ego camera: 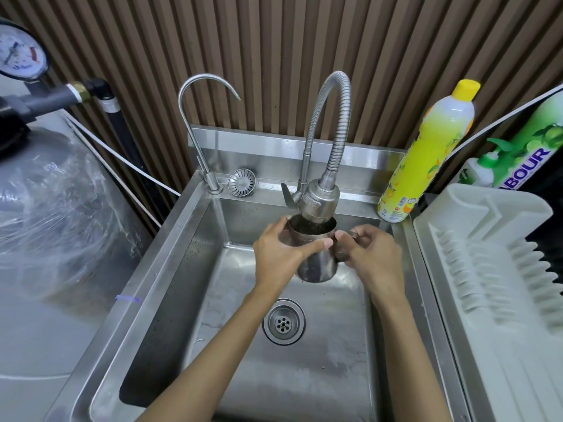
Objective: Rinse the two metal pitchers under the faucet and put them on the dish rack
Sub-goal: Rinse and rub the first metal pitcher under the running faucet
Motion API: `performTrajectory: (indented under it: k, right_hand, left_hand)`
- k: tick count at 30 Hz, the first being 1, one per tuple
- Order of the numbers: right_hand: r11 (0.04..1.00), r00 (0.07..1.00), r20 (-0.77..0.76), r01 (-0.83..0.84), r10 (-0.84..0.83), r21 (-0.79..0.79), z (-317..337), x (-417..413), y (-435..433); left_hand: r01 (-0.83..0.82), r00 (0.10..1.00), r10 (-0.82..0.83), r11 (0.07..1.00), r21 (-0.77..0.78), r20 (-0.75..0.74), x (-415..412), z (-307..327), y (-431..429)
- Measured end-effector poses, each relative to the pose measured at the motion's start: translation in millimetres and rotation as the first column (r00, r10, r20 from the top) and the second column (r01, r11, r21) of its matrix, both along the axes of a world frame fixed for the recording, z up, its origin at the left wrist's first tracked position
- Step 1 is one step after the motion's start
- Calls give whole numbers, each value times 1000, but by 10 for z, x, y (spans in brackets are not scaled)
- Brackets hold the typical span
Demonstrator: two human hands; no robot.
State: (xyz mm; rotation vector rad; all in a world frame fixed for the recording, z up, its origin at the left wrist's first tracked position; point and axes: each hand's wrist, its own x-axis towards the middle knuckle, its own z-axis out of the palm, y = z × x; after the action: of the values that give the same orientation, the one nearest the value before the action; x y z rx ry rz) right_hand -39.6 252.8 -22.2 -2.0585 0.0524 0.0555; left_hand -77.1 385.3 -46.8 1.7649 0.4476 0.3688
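Head view, then, with places given from the faucet:

Faucet: the flexible-hose faucet [320,199] bends down over the sink [189,269], its spray head sitting right at the mouth of the pitcher. No stream can be made out, so whether water is running cannot be told.

Pitcher: one metal pitcher [315,263] is held directly under the faucet head, roughly upright, mouth up, dark specks on its inner wall. A second pitcher is not in view.

Left hand: the left hand [281,254] is closed around the pitcher's body on the side away from the dish rack, thumb across the front.

Right hand: the right hand [373,251] is closed on the handle side of the pitcher (the handle itself is mostly hidden under the fingers).

Step in hand: likely rinsing the first pitcher.

How to do it well: keep the mouth centred beneath the faucet head, let it fill partway, swirl so the water sweeps the specks off the wall, then tip it out toward the drain [284,321] below the faucet. Wet steel is probably slippery, so a firm handle grip matters.

Dish rack: the white dish rack [493,269] lies to the right of the faucet, past the sink's edge, with bare slots.

Detergent: a yellow bottle [426,153] stands between faucet and rack (mind it on the carry).
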Motion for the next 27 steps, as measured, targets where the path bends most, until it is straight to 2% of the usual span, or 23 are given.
performTrajectory:
  k: [2, 4, 6, 8, 10, 12, 15, 17, 19, 22, 25, 27]
  right_hand:
    - [994, 997, 79, 7, 2, -110, 113, -35, 4]
    - [989, 991, 131, 9, 11, -147, 188, -77, 17]
    - [993, 988, 153, 15, 3, -117, 179, -79, 23]
    - [1000, 991, 133, 11, -13, 11, 108, -50, 19]
    - [973, 997, 71, -13, -3, 229, 54, -35, 51]
    - [906, 999, 6, -46, 48, 421, -9, -36, 118]
    - [801, 987, -94, -49, 131, 596, -141, -59, 213]
    - [758, 977, -141, -27, 157, 652, -196, -87, 232]
    - [769, 975, -152, -28, 161, 639, -206, -96, 217]
    - [852, 983, -142, -27, 119, 523, -154, -112, 186]
    - [933, 993, -121, 26, 19, 358, -74, -99, 144]
    - [984, 999, -38, 26, -19, 174, -10, -90, 111]
  left_hand:
    - [48, 999, -50, 994, -103, -17, 24, -52, -7]
    - [101, 994, -105, 981, -167, -13, 77, -66, 0]
    - [157, 988, -155, 962, -224, 27, 151, -54, 12]
    - [182, 982, -165, 957, -226, 95, 210, -26, 29]
    - [165, 976, -139, 974, -155, 170, 233, -2, 44]
    - [106, 973, -99, 994, -21, 209, 217, 7, 67]
    - [16, 974, -61, 980, 198, 220, 146, 62, 102]
    - [-16, 977, -47, 955, 296, 206, 95, 111, 117]
    - [-42, 980, -24, 946, 323, 198, 42, 147, 121]
    - [-90, 988, 52, 961, 263, 148, -28, 150, 104]
    - [-73, 996, 65, 990, 124, 68, -61, 105, 62]
    - [-32, 999, 32, 999, -12, 11, -63, 63, 66]
